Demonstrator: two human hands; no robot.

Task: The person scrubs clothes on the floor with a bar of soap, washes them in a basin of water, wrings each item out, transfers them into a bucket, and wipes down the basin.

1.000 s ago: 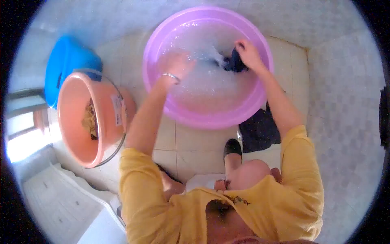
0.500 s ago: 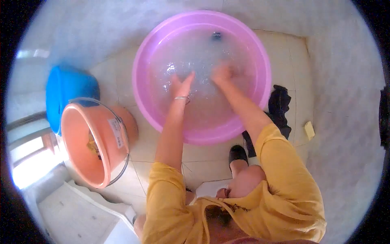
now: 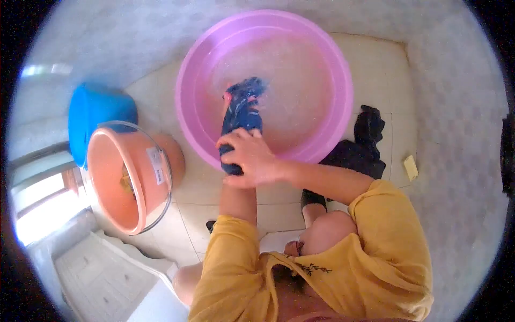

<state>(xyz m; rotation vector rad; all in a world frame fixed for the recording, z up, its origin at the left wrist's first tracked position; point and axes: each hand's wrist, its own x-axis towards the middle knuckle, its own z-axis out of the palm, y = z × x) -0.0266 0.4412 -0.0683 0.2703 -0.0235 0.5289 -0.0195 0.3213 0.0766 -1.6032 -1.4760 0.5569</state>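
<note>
A wet, dark blue cloth is bunched over my left hand and lies back along my left forearm, above the near left part of a pink tub. Parts of my left hand show at the cloth's upper end, gripping it; the rest is covered. My right hand is closed over the cloth's near end, pressing it against my left forearm. Cloudy water with some suds fills the tub.
An orange bucket with a metal handle and yellowish cloth inside stands left, beside a blue bucket. Black cloth lies on the tiles right of the tub. A pale yellow block lies farther right.
Both hands have come up from the water towards me. The blue cloth now lies over my left hand and forearm, and my right hand has crossed left to grip it.
</note>
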